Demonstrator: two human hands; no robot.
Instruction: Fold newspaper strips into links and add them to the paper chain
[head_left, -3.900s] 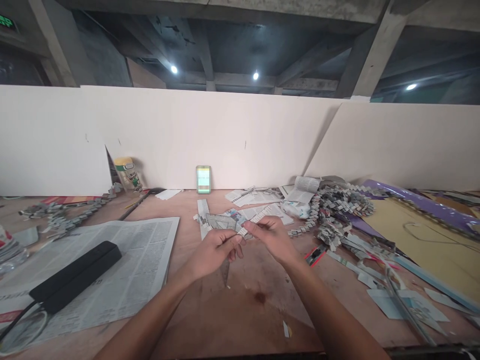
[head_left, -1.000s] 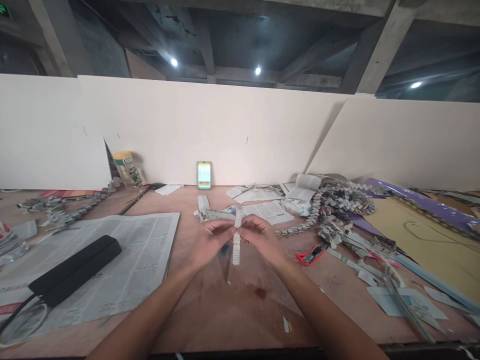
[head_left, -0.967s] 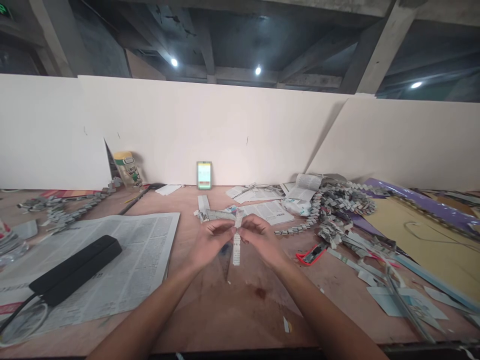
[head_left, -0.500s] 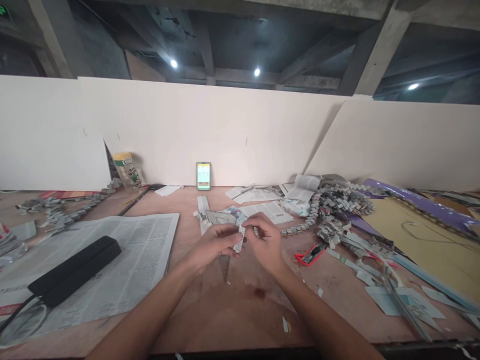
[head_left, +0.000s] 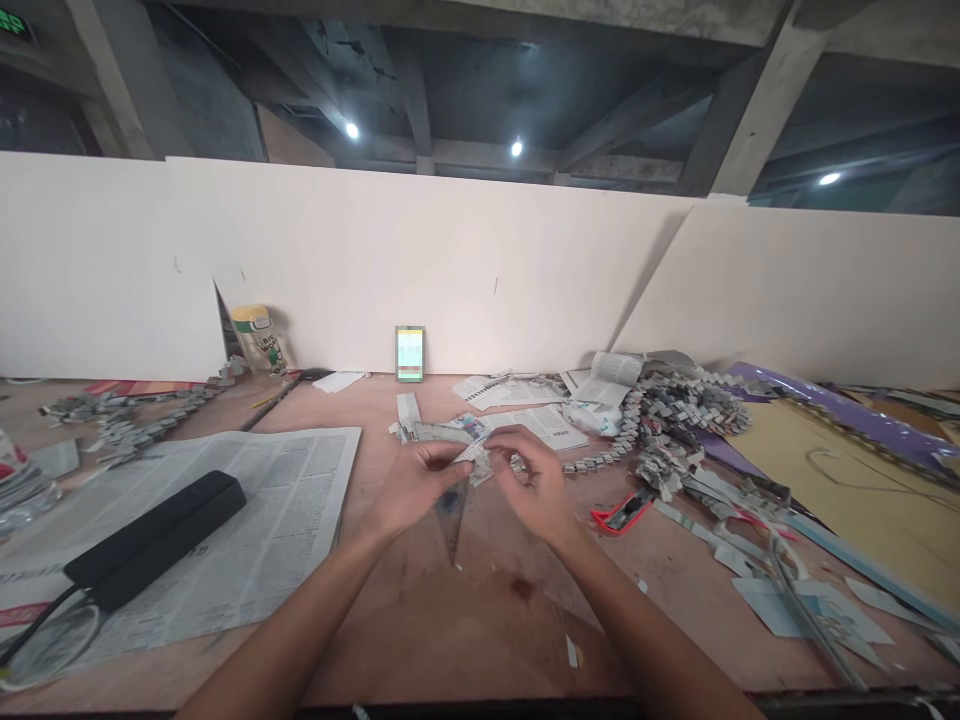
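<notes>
**Fingers (head_left: 452, 475) on paper strip (head_left: 474, 453), middle of worktop (head_left: 450, 635)**

Left hand (head_left: 411, 490): thumb and fingers narrow, pinching the strip. Right hand (head_left: 538, 487): curled just beside the strip's other end; can't tell if it grips. Strip is small, newsprint, held above the worktop, well in from the near edge.

Set square (head_left: 451, 530) lies partly under the left hand, tip toward the near edge. Red tool (head_left: 624, 511) right of the right hand. Paper chain (head_left: 686, 400) heaped toward the far right corner, one run trailing in toward the right hand. Phone (head_left: 410, 354) upright at the far edge, against the white board (head_left: 442, 260). Newspaper (head_left: 289, 500) over the left side, black box (head_left: 161, 540) on it.
</notes>
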